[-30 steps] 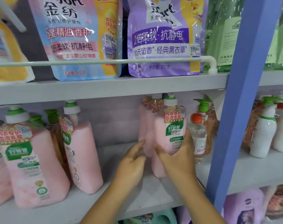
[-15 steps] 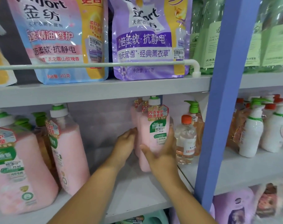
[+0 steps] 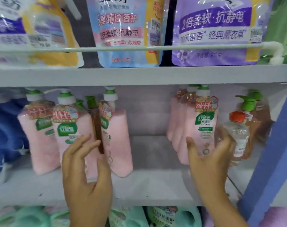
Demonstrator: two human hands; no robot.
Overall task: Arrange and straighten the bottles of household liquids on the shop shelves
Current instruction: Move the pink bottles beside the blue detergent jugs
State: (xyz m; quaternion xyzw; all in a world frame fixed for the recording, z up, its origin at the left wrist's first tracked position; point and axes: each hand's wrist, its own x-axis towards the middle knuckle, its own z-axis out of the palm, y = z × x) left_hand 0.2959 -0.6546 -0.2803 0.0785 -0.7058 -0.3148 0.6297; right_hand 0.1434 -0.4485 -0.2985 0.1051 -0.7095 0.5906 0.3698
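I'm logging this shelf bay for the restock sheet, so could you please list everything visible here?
Refill pouches: three, yellow-white, pink-blue, purple; top shelf behind a white rail.
Green packs: count unclear; top shelf, far right.
Pink pump bottles: three left, about three right; middle shelf.
Amber bottles: one slim among left pinks, some far right.
Clear orange-capped bottle: one, right.
Blue jug: one, far left.
Green jugs: several, bottom shelf.
Blue upright: one, right.
Left hand: open, at left pinks.
Right hand: open, at right pink bottle.

"抗静电" on purple refill pouch
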